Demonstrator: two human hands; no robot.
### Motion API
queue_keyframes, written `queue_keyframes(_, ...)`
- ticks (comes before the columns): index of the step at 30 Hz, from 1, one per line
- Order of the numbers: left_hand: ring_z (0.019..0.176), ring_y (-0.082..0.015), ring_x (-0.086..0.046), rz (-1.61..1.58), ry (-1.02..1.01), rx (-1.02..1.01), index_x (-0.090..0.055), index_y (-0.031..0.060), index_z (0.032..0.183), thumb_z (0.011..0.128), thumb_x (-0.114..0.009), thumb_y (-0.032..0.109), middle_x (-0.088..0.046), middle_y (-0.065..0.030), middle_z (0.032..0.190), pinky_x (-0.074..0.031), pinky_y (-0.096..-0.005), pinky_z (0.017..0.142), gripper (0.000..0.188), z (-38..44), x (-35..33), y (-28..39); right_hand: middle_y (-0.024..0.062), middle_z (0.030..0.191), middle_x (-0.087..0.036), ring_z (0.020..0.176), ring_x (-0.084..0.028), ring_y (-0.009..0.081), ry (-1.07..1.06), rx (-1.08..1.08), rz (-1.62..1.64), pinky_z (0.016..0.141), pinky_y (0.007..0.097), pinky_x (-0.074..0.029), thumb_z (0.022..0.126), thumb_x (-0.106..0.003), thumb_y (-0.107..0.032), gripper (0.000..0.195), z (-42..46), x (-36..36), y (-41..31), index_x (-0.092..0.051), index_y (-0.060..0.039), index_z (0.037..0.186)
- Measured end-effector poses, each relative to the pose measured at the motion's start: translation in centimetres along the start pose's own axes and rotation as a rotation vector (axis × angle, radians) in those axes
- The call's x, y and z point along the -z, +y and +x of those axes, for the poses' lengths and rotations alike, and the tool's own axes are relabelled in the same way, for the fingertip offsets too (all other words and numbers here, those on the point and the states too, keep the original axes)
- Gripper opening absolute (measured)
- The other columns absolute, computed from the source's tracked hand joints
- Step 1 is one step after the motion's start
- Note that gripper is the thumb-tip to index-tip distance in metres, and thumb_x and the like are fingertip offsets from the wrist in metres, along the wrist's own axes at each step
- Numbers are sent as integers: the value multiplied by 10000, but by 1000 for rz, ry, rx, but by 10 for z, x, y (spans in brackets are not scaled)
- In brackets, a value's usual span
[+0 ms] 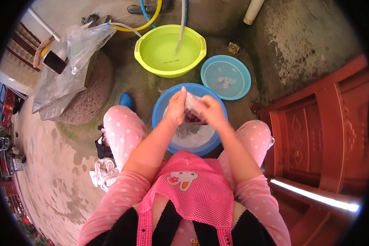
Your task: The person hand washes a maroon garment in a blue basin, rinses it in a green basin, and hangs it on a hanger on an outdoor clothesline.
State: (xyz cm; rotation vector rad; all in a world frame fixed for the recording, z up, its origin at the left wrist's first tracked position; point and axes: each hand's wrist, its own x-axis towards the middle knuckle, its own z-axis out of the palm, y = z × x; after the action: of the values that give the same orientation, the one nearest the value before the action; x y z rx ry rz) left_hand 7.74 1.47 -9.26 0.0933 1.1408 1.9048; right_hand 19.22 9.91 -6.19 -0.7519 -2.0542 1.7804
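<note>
Both hands are over a blue plastic basin [200, 149] of sudsy water between the knees. My left hand [176, 106] grips one side of a wet, light-coloured cloth [190, 101], thumb upward. At the cloth's other side my right hand [209, 110] is blurred, its fingers bent against the fabric. A dark reddish part [194, 117] shows below the hands; whether it belongs to the same cloth I cannot tell. Beyond stands a yellow-green basin [138, 55] of clear water with a hose [180, 33] hanging into it. A smaller teal basin [247, 87] holds water with some foam.
A stone slab [60, 92] at the left bears a plastic bag [83, 43] and a smartphone [54, 62]. White cloth [104, 172] and a dark garment [103, 149] lie on the floor by the left leg. A red metal door [301, 138] stands at the right, below a drain [233, 47].
</note>
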Motion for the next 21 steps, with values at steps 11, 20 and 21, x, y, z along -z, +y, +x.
queue_keyframes(11, 690, -155, -528, -165, 156, 142, -568, 55, 896, 931, -410, 447, -570, -49, 796, -436, -290, 536, 424, 17, 26, -37, 182, 585, -534, 508, -507, 300, 307, 264, -329, 506, 410, -418, 880, -524, -280, 354, 11, -63, 33, -552, -34, 628)
queue_keyframes(20, 473, -154, -430, -19, 164, 236, -517, 78, 820, 942, -397, 396, -491, -37, 594, -384, -314, 457, 361, 8, -1, -48, 206, 672, -576, 619, -557, 389, 334, 64, -337, 568, 448, -436, 897, -464, -342, 376, 28, -55, 59, -595, -54, 695)
queue_keyframes(21, 457, -155, -421, 124, 364, 291, -500, 90, 787, 943, -387, 403, -472, -40, 563, -379, -311, 452, 368, -10, -33, -35, 209, 697, -586, 660, -565, 418, 385, -114, -317, 591, 465, -438, 887, -472, -361, 378, 45, -40, 71, -608, -55, 711)
